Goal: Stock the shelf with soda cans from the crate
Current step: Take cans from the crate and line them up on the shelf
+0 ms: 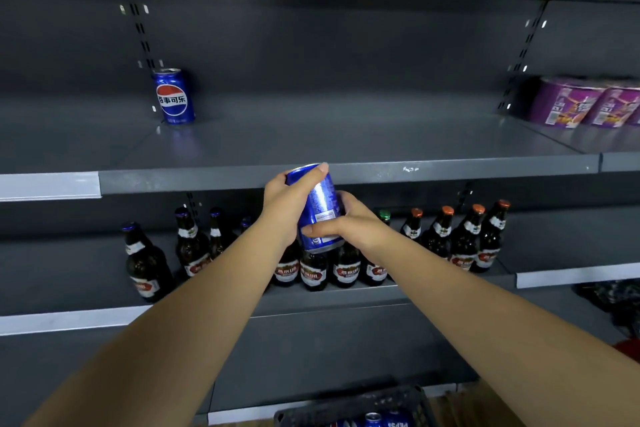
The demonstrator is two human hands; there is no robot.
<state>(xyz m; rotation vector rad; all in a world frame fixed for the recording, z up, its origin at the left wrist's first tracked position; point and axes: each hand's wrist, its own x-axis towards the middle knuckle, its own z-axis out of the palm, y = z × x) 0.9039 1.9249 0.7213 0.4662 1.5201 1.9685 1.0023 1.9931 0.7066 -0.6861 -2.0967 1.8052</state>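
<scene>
both hands, left hand (282, 199) and right hand (349, 222), have fingers wrapped round one tilted blue can (320, 208) just in front of the shelf (346, 173)

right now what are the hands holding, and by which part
A blue soda can: left hand grips its upper end, right hand its lower end.

Dim light falls on a dark grey back panel (329, 45) with 2 slotted uprights (138, 24); brownish floor (450, 409) shows below.

Shelf can (174, 96) reads 百事可乐; crate can (397, 421) PEPSI; beer btls (313, 273) 燕京U8.
</scene>
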